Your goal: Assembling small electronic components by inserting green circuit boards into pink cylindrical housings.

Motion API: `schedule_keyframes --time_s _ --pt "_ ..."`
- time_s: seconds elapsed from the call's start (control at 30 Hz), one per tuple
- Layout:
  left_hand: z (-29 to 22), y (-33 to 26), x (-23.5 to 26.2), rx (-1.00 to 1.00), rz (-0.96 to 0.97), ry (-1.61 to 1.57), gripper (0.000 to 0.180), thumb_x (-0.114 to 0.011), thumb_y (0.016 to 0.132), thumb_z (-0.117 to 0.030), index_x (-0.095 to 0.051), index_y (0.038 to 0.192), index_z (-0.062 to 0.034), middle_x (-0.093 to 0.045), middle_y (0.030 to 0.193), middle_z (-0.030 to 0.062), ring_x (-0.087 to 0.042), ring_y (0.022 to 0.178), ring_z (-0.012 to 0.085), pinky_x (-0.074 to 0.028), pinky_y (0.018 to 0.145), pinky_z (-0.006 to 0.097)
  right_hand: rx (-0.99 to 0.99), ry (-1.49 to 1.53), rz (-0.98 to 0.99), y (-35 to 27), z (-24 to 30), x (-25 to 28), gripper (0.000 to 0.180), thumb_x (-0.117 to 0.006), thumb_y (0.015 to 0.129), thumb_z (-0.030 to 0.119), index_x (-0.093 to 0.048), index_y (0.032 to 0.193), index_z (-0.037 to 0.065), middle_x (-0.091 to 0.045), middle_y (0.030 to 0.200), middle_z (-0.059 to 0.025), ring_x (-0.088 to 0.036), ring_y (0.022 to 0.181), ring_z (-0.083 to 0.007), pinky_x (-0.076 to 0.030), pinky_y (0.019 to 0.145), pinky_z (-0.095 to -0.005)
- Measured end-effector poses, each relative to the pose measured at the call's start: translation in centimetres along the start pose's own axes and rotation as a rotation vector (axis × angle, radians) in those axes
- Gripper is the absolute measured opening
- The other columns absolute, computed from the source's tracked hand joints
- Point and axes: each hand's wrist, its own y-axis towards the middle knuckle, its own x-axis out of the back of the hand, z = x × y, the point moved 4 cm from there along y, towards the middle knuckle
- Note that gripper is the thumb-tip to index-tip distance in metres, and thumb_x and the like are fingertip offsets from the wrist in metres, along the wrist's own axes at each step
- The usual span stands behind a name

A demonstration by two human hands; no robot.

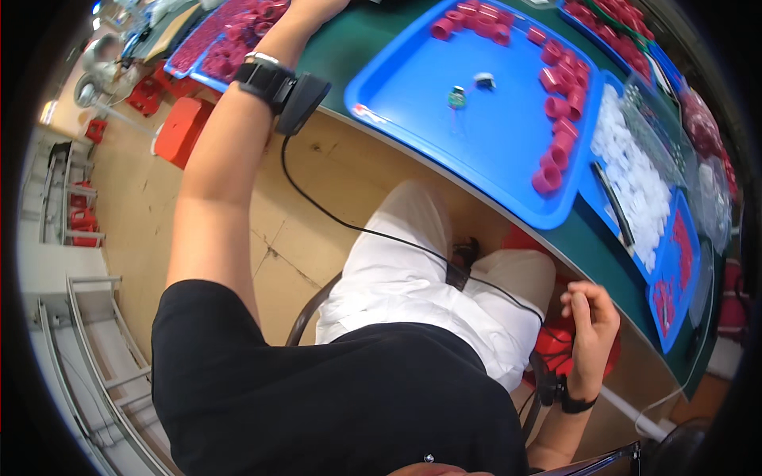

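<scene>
My left arm stretches up and to the left over a blue tray heaped with red caps (225, 41). My left hand (305, 17) is cut off by the top edge, so its fingers are hidden. A black device (284, 89) is strapped at that wrist. My right hand (591, 319) hangs below the table's edge by my right knee, fingers curled in, with nothing seen in it. In front of me lies a large blue tray (444, 135) with red caps (558, 119) along its far and right sides, a small green part (456, 97) and a small white part (484, 79).
A second blue tray holds white caps (639, 178) and a dark stick (613, 202) at the right. More red parts fill trays at the far right (611, 24). The table top (591, 242) is green. A red stool (181, 131) stands on the floor at left. A black cable (357, 230) crosses my lap.
</scene>
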Motion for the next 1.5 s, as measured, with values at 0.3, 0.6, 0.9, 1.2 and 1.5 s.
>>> schedule_keyframes --time_s 0.3,0.6,0.9,1.2,1.5 --pt "-11.6 -10.2 -11.7 -0.629 0.571 0.181 0.030 -0.069 0.082 -0.026 -0.069 0.100 -0.0032 -0.067 0.099 0.0187 -0.065 0.092 0.0322 -0.050 0.081 0.040 0.228 -0.090 0.100 1.9 2.8 -2.8 0.009 -0.060 0.090 0.002 -0.065 0.095 -0.003 -0.064 0.084 -0.0059 -0.059 0.070 -0.0091 -0.045 0.062 -0.0209" --pt "-21.0 -19.2 -8.7 -0.957 0.385 -0.338 0.018 -0.064 0.083 -0.005 -0.062 0.100 -0.0069 -0.065 0.089 0.0073 -0.065 0.082 0.0221 -0.053 0.071 0.031 0.120 0.164 0.123 1.6 2.2 -2.3 0.024 -0.053 0.097 0.012 -0.059 0.113 -0.004 -0.066 0.094 -0.0106 -0.061 0.080 -0.0130 -0.049 0.074 -0.0236" --pt "-24.3 -28.1 -6.8 -1.003 0.728 -0.656 0.023 -0.067 0.076 -0.005 -0.055 0.096 -0.0009 -0.058 0.103 0.0133 -0.058 0.092 0.0282 -0.051 0.076 0.037 -0.072 0.811 0.199 0.6 -1.9 -1.0 0.016 -0.057 0.095 0.013 -0.059 0.101 -0.002 -0.066 0.089 -0.0121 -0.063 0.072 -0.0134 -0.054 0.065 -0.0272" --pt "-19.3 -22.4 -10.9 -0.575 0.608 -0.136 0.027 -0.072 0.080 -0.014 -0.058 0.098 -0.0003 -0.062 0.098 0.0129 -0.062 0.087 0.0268 -0.050 0.080 0.035 -0.009 0.583 0.094 -1.3 -2.6 0.0 0.015 -0.060 0.092 0.009 -0.060 0.100 -0.003 -0.067 0.085 -0.0119 -0.061 0.067 -0.0130 -0.050 0.066 -0.0249" --pt "-20.6 -23.3 -9.4 -0.474 0.640 -0.505 0.027 -0.068 0.081 -0.008 -0.057 0.104 -0.0017 -0.060 0.099 0.0118 -0.060 0.083 0.0220 -0.050 0.077 0.034 0.059 0.420 0.068 -2.8 -2.5 0.0 0.011 -0.061 0.091 0.005 -0.064 0.099 -0.002 -0.065 0.084 -0.0051 -0.062 0.076 -0.0104 -0.050 0.072 -0.0244"
